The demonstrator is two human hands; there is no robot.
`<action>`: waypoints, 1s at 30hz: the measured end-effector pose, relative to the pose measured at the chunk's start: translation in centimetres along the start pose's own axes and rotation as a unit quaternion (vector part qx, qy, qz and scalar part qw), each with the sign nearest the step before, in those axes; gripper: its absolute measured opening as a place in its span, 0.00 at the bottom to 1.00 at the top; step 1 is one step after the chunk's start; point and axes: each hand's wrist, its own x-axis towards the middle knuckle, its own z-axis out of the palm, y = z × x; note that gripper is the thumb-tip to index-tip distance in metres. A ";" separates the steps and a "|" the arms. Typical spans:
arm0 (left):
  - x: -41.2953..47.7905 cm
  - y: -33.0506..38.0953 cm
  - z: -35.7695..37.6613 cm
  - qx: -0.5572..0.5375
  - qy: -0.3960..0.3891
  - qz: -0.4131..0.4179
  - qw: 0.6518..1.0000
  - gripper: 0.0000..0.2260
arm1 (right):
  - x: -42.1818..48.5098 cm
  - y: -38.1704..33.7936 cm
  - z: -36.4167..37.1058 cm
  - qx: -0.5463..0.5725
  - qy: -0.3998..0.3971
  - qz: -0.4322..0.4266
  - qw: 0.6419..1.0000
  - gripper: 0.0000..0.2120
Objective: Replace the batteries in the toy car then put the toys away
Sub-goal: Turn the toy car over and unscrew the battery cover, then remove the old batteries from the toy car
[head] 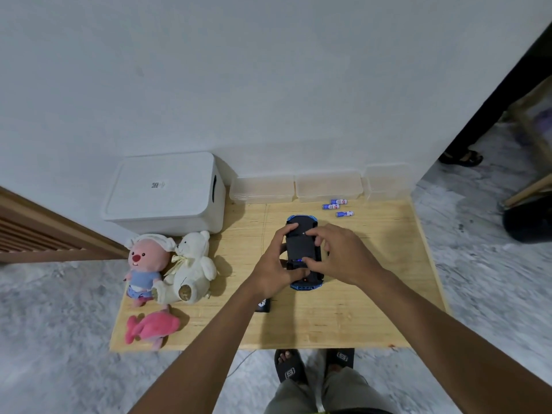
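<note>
The upturned blue-and-black plastic toy car (303, 249) is clasped by curled fingers of the left hand (274, 264) and right hand (337, 255), so the loose blue-and-white cylindrical batteries (339, 207) at its far side could be scattered by a slip.

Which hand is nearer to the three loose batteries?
Right. The right hand holds the toy car at its right side, close to the batteries; the left hand grips its left side, farther away.

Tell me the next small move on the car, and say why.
Probably press the blue bit in the car home with the right hand while the left hand steadies it. The car lies belly up, both hands grip it, three batteries lie loose beyond it, and a black piece, perhaps the cover, lies by the left wrist.
</note>
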 end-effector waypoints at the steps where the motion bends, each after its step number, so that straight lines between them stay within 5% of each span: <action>1: 0.0 -0.1 0.1 0.000 0.001 0.003 1.000 0.41 | -0.2 0.0 -0.1 -0.020 0.017 -0.013 1.000 0.28; 7: 0.4 -1.2 -0.1 0.000 0.011 -0.011 1.000 0.43 | -1.3 3.8 -2.2 -0.057 0.116 -0.002 0.992 0.26; 14: 0.7 -2.4 0.1 0.009 0.007 -0.035 0.999 0.43 | -4.3 11.8 -1.6 -0.150 -0.041 0.114 0.981 0.28; 20: 1.1 -2.6 0.8 0.019 0.005 -0.031 0.999 0.43 | -4.8 13.1 0.0 -0.152 -0.049 0.127 0.979 0.28; 25: 1.3 -2.3 1.1 0.028 0.012 -0.027 0.999 0.44 | -5.1 12.0 -0.2 -0.046 0.004 0.186 0.982 0.26; 30: 1.4 -1.8 1.5 0.036 0.023 -0.027 0.999 0.46 | -3.1 6.1 -1.0 0.085 0.107 0.151 0.979 0.08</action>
